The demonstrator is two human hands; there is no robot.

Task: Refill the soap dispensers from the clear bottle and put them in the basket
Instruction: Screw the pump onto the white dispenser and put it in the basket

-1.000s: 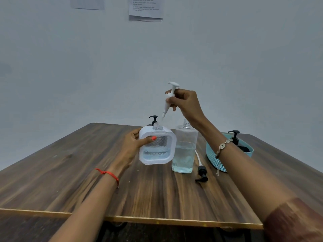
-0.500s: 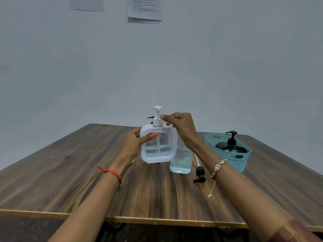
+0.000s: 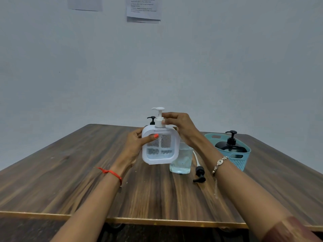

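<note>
White pump (image 3: 158,117) now sits in the neck of the white dispenser (image 3: 160,149) — a second ago it hung above. Right hand (image 3: 180,127) pinches the pump collar; left hand (image 3: 137,145) grips the dispenser body, mid-table (image 3: 70,172). Clear bottle (image 3: 180,162) at its 4 o'clock — basket (image 3: 243,162) at 3 o'clock, holding a black dispenser (image 3: 230,146).

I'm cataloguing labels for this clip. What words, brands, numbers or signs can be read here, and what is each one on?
Printed sheet on the wall: several lines of print, too small and blurred to read.
Second sheet on the wall: no text can be made out.
White soap dispenser, clear bottle, black dispenser in the basket: no label, brand or number shows.
</note>
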